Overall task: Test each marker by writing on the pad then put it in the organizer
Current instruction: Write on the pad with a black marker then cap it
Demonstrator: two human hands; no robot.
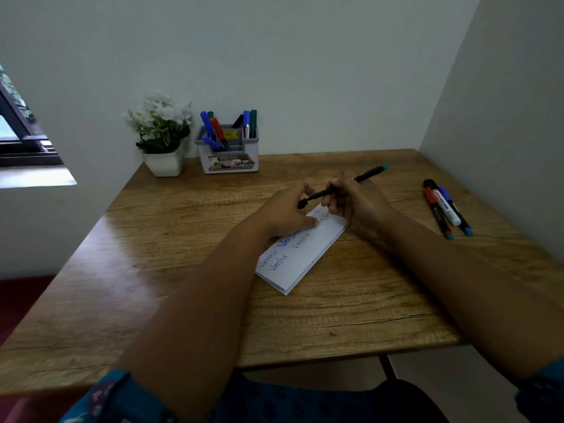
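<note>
Right hand point(351, 203) grips black marker point(341, 186) above pad point(302, 257) at table point(335, 315) centre; left hand point(290, 212) pinches its cap end.

Covering the upper part of the white paper pad point(300, 254) with both hands, hiding some of the handwritten words. Wrapping the middle of the thin black marker with a teal end point(341, 186) inside the right hand point(354, 206); the cap end meeting the left hand point(290, 213), contact too blurred to read. Printing on the grey plastic organizer point(228, 151) label too small to read.
</note>
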